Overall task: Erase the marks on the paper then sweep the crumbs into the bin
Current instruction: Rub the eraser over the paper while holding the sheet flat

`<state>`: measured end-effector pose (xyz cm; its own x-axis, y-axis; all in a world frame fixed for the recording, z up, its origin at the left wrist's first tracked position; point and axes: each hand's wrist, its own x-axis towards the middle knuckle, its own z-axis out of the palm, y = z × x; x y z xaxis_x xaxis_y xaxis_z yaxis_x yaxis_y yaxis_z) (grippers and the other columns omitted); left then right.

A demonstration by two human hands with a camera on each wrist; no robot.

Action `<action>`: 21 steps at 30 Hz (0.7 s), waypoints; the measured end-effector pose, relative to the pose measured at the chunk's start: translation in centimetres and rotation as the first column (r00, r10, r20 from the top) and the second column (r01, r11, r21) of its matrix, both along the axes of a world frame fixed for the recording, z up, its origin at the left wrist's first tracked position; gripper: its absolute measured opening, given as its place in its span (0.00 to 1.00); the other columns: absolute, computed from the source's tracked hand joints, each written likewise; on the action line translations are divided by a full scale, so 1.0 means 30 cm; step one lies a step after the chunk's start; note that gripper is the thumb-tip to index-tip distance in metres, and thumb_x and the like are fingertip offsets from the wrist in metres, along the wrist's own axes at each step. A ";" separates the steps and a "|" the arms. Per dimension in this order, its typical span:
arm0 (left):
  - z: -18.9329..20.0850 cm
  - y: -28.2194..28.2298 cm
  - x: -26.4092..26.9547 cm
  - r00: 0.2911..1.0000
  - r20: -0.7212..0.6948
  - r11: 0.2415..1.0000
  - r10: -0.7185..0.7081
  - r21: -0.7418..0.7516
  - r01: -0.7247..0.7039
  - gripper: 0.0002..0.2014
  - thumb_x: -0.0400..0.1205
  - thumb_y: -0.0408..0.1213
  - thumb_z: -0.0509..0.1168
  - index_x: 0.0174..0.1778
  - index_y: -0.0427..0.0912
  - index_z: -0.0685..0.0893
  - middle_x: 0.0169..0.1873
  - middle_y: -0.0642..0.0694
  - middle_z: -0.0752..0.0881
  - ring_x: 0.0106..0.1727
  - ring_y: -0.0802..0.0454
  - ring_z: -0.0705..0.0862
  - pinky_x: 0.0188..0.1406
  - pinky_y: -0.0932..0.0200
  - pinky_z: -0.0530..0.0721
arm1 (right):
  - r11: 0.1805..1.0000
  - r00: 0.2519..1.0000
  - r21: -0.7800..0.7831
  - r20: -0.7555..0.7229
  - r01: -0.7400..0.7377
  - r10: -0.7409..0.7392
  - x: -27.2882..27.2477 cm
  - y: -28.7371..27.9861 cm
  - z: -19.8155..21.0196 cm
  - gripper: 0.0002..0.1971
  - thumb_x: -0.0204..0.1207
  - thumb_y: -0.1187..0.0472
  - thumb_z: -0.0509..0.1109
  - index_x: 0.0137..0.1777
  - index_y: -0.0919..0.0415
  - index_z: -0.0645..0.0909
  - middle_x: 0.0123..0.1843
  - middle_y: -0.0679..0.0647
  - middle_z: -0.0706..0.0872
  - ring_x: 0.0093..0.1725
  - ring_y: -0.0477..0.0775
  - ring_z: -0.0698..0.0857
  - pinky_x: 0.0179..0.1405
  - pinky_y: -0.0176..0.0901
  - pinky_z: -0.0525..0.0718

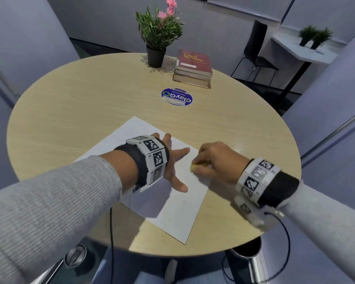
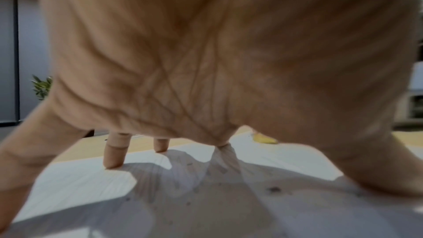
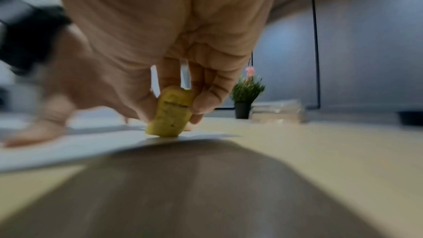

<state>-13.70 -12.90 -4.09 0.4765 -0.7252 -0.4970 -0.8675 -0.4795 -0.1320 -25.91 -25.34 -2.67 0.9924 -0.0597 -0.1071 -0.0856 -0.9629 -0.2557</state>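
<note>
Yellow eraser (image 3: 169,113) pinched in the right hand (image 1: 217,158), rubbing the paper's (image 1: 172,212) three-o'clock edge; left hand (image 1: 172,160) splayed flat, pinning the sheet.

An office meeting nook: round wooden worktop (image 1: 70,95), stacked law books (image 1: 193,67), potted plant (image 1: 157,35), grey partition walls (image 1: 29,27), black chair (image 1: 256,48) behind
</note>
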 end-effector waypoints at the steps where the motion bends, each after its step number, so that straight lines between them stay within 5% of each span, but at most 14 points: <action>1: -0.002 0.001 0.003 1.000 0.000 1.000 -0.001 -0.007 0.001 0.61 0.53 0.86 0.59 0.78 0.74 0.34 0.75 0.40 0.54 0.70 0.30 0.57 0.66 0.32 0.67 | 0.998 0.998 -0.031 0.024 0.062 -0.061 0.016 -0.040 0.002 0.11 0.73 0.52 0.70 0.50 0.56 0.89 0.40 0.48 0.79 0.43 0.52 0.82 0.46 0.41 0.79; 3: -0.003 0.003 0.003 1.000 -0.006 1.000 -0.001 -0.008 0.001 0.60 0.53 0.86 0.59 0.78 0.75 0.34 0.75 0.41 0.53 0.71 0.30 0.57 0.66 0.32 0.67 | 0.991 0.993 -0.075 0.036 0.115 -0.112 0.028 -0.079 0.000 0.12 0.73 0.52 0.70 0.50 0.57 0.89 0.41 0.49 0.80 0.46 0.56 0.83 0.47 0.43 0.79; 8: 0.000 -0.008 -0.002 1.000 0.003 1.000 -0.005 0.015 0.005 0.61 0.54 0.85 0.59 0.78 0.73 0.33 0.75 0.40 0.54 0.70 0.31 0.58 0.69 0.33 0.67 | 0.995 0.995 -0.008 -0.014 -0.095 0.095 -0.013 0.058 -0.004 0.10 0.73 0.53 0.69 0.48 0.56 0.89 0.42 0.51 0.82 0.40 0.50 0.80 0.44 0.41 0.79; 14: 0.015 -0.001 -0.006 1.000 0.020 0.999 -0.019 0.034 0.018 0.60 0.56 0.85 0.58 0.79 0.73 0.33 0.77 0.40 0.52 0.73 0.31 0.56 0.71 0.32 0.65 | 0.996 0.995 0.004 0.039 0.094 -0.094 0.029 -0.030 0.005 0.13 0.73 0.52 0.72 0.52 0.58 0.88 0.46 0.55 0.86 0.44 0.54 0.83 0.47 0.48 0.83; 21: 0.022 0.002 -0.011 1.000 0.021 0.999 -0.019 0.033 0.018 0.60 0.57 0.84 0.59 0.79 0.71 0.32 0.78 0.39 0.51 0.74 0.30 0.54 0.71 0.33 0.63 | 0.995 0.998 0.073 0.009 -0.064 0.063 0.000 0.062 0.008 0.11 0.74 0.54 0.71 0.51 0.58 0.89 0.39 0.45 0.81 0.35 0.39 0.75 0.41 0.33 0.75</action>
